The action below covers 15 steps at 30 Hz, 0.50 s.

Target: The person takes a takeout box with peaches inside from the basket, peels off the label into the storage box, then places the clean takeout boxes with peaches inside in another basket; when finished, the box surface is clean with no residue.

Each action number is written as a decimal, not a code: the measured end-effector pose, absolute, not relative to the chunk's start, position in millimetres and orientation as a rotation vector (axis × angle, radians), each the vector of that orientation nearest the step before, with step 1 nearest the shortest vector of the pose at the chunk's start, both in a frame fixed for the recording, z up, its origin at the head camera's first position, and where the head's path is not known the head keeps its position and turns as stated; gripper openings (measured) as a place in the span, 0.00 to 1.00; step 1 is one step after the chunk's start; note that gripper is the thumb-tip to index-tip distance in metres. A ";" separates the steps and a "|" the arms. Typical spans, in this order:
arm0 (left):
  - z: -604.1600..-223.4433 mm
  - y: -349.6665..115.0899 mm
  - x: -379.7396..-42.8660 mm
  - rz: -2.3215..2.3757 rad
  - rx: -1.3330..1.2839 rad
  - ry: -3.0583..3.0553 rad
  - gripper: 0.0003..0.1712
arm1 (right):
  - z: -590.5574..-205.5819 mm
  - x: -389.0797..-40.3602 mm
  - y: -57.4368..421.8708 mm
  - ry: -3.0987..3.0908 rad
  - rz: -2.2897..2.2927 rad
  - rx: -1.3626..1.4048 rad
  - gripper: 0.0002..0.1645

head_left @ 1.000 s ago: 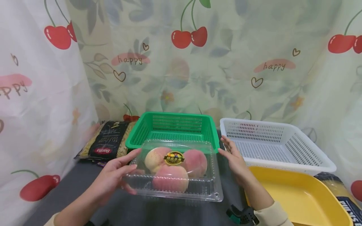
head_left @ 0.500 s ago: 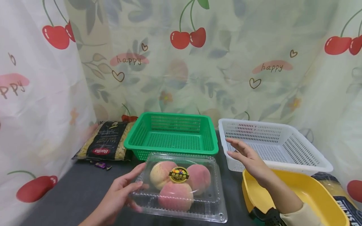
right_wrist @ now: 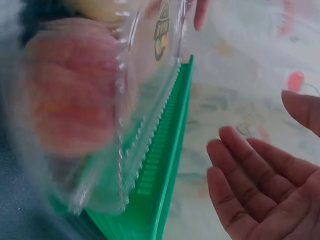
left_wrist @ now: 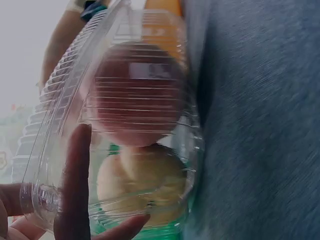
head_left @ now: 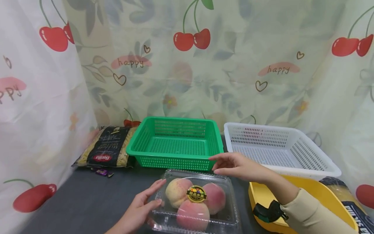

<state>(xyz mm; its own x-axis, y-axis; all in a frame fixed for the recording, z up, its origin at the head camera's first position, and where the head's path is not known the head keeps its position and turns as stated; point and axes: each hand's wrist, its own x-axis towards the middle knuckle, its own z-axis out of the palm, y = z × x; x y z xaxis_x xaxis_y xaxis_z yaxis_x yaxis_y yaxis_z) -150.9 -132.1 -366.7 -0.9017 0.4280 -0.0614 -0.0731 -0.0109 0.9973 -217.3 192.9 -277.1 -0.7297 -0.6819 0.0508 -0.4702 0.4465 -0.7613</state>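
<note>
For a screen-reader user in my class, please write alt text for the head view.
A person's left hand holds the left side of a clear box of three peaches, while the empty right hand hovers near its far edge. Behind stand a green basket and a white basket, with a yellow tub at right.

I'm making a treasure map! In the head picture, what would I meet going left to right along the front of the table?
Left hand, clear plastic box of peaches, yellow tub, dark-printed bag.
</note>
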 end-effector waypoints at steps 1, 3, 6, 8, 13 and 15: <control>-368.4 -130.2 -151.3 1.968 0.387 1.920 0.34 | -276.9 -218.0 190.0 2.424 -1.135 -1.015 0.27; -371.8 -126.0 -151.9 1.943 0.433 1.961 0.34 | -276.7 -219.0 185.6 2.404 -1.093 -1.036 0.27; -374.9 -119.9 -152.8 1.903 0.474 2.009 0.32 | -277.1 -220.8 180.1 2.376 -1.040 -1.058 0.26; -376.0 -116.9 -153.0 1.880 0.489 2.033 0.31 | -277.1 -222.2 177.0 2.375 -0.998 -1.067 0.26; -371.4 -115.6 -151.3 1.675 0.530 2.242 0.30 | -278.1 -227.6 167.4 2.373 -0.899 -1.085 0.26; -365.8 -118.0 -150.0 1.471 0.544 2.448 0.30 | -279.2 -229.9 162.3 2.370 -0.850 -1.085 0.22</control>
<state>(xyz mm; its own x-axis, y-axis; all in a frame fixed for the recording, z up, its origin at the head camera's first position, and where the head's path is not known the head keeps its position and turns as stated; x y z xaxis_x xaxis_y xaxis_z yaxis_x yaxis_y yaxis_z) -150.0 -118.0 -365.8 -0.9035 0.4284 -0.0084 0.1936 0.4256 0.8840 -229.9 162.3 -279.2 -0.6202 -0.7780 -0.1003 -0.5368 0.5142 -0.6689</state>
